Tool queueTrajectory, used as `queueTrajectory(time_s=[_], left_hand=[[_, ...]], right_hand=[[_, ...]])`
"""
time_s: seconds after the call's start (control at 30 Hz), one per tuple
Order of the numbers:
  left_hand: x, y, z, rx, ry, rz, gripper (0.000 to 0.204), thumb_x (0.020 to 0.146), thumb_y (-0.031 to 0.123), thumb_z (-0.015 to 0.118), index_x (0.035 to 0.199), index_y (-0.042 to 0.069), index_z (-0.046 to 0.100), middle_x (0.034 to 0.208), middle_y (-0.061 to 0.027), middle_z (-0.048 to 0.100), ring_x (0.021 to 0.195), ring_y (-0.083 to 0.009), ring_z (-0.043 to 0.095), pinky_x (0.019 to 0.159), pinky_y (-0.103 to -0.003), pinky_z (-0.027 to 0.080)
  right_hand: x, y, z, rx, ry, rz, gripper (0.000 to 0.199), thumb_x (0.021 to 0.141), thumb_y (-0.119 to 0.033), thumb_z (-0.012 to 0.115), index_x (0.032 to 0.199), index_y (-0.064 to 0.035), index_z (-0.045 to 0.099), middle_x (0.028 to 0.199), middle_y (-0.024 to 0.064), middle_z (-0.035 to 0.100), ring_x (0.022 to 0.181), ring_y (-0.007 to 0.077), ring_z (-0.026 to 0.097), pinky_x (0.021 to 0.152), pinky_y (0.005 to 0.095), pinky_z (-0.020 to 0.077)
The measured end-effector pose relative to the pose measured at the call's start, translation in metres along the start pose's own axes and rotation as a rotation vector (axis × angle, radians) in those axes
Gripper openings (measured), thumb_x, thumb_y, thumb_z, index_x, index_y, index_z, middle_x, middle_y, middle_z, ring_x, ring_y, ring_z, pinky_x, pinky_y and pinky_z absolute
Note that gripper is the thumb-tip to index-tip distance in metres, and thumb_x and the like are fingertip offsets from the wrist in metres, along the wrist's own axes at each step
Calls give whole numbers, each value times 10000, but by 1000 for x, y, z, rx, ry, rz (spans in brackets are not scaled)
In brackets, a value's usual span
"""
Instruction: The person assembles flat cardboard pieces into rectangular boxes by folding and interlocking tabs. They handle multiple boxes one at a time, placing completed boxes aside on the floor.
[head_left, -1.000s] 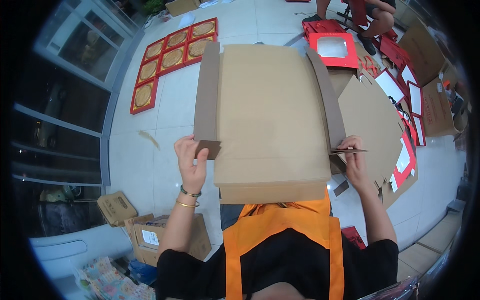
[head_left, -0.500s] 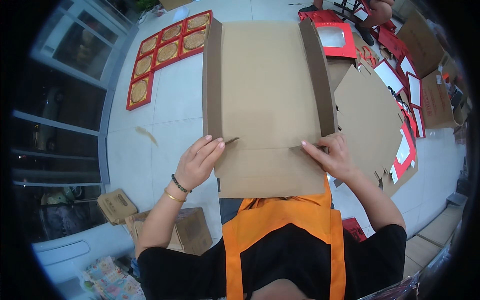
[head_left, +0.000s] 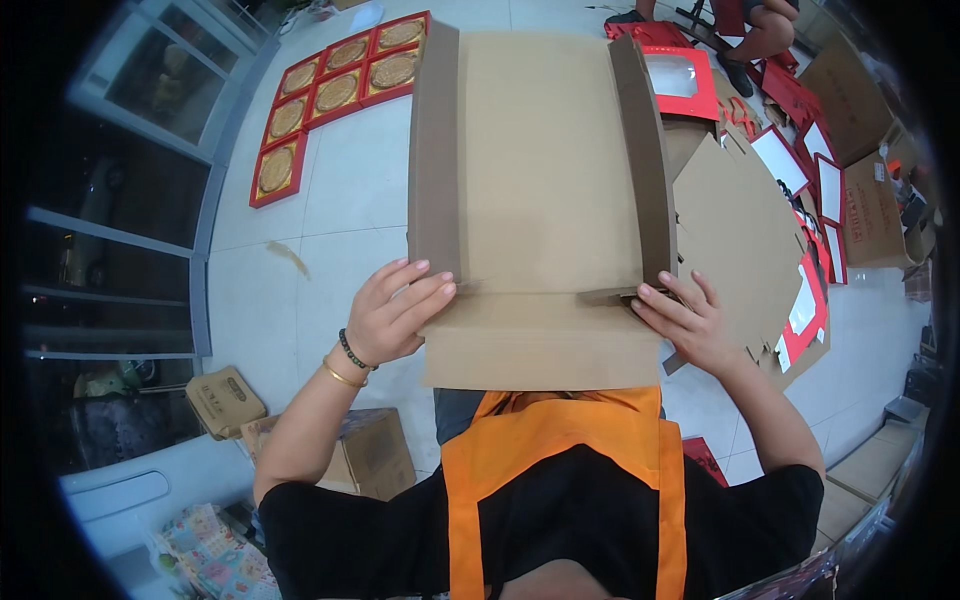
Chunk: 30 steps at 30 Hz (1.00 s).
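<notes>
In front of me is a long brown cardboard box [head_left: 550, 160], partly folded, with both long side walls standing up. Its near end flap [head_left: 545, 355] bends down toward my orange apron [head_left: 560, 435]. My left hand [head_left: 400, 308] grips the near left corner, fingers together over the wall's end and the thumb hidden. At the near right corner my right hand [head_left: 685, 318] holds the wall's end, its fingers a little apart. A small folded tab [head_left: 608, 297] sticks inward beside the right fingers.
Several red trays with round golden cakes [head_left: 335, 92] lie on the tiled floor at far left. Flat cardboard sheets [head_left: 740, 240] are stacked at right, near red window boxes [head_left: 682, 80] and open cartons [head_left: 870, 205]. Another person's leg [head_left: 765, 35] shows at far right.
The side walls stand higher, and the near end is bent more steeply. My right fingers have shifted outward from the tab to the corner; the left hand stays at its corner.
</notes>
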<state>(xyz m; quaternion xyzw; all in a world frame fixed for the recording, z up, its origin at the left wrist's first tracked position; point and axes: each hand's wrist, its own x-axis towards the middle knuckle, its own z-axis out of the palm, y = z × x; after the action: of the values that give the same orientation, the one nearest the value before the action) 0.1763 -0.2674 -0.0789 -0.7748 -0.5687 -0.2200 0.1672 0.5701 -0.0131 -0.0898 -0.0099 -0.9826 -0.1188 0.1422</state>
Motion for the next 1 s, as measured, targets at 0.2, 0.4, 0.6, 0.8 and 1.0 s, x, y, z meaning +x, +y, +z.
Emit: queueTrajectory(time_s=[0.2,0.4,0.6,0.8,1.0], left_hand=[[13,6,8,-211,150,-214,147,834,110,763,979,121,778,972,12,763,1051,-255,679,1056,-463,494],[17,26,49,-267,471,-595,325,921,198,779,1179,27,683,1126,-92,695,1073,-296,629,1000,-417,497],[49,60,56,-482,616,-1009,514,960,155,734,1413,4,544,1190,-145,649,1097,-279,579,975,-367,495],[64,59,37,-189,453,-931,602,920,95,726,1475,27,503,1216,-152,652,1304,-290,482,1066,-385,455],[64,50,35,-623,433,-1158,744,887,42,666,1568,23,367,1353,-198,625,1337,-348,545,1104,-385,453]], right_hand=[[14,4,-4,544,102,280,612,828,-15,658,1426,-144,628,1405,23,675,1242,204,644,1191,470,342],[48,-17,6,1180,460,869,492,914,-66,777,1363,10,590,1074,98,695,927,123,643,878,258,525],[74,-22,2,849,450,1004,474,864,-115,826,1297,-78,638,1172,129,649,954,204,635,909,334,495],[75,-19,11,495,484,732,339,813,-139,838,1136,-125,736,1130,55,662,1104,254,607,978,413,431],[75,-20,-6,407,233,427,419,774,-278,844,1149,-131,729,1046,33,679,1045,249,627,977,429,397]])
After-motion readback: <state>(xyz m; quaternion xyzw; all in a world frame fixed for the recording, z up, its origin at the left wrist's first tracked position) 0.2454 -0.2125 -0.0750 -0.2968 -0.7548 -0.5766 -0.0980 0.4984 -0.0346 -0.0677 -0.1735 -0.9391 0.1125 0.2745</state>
